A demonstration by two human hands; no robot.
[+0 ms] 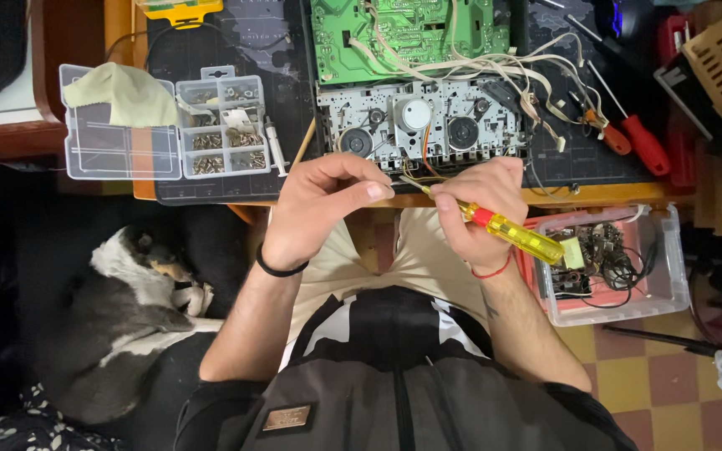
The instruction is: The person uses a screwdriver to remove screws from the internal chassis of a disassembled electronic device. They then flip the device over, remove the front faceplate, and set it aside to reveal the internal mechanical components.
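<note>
A clear plastic organiser box (160,125) lies open at the upper left of the frame. Its lid half holds a folded yellowish cloth (123,96), and its small compartments hold screws (226,150) and other small metal parts. At the right of the frame, lower than the desk, a clear plastic tub (658,280) holds a jumble of small circuit boards and dark wires (599,259).

At the centre, the right hand (482,209) is closed around a screwdriver with a yellow handle (516,232), its tip pointing toward the front edge of a grey tape mechanism (428,125). The left hand (323,205) is curled just beside it, thumb and fingers pinched together near the screwdriver tip; whether it grips anything small I cannot tell. The mechanism sits on the desk's near edge, with a green circuit board (403,33) behind it and pale wires (511,71) trailing across both.

The desk (603,194) is wooden, covered by a dark mat (236,42). Red-handled screwdrivers (641,142) lie at the upper right. Below the desk, at the left of the frame, a grey and white dog (119,317) lies curled. The floor (653,376) at lower right is tiled in red and yellow squares.
</note>
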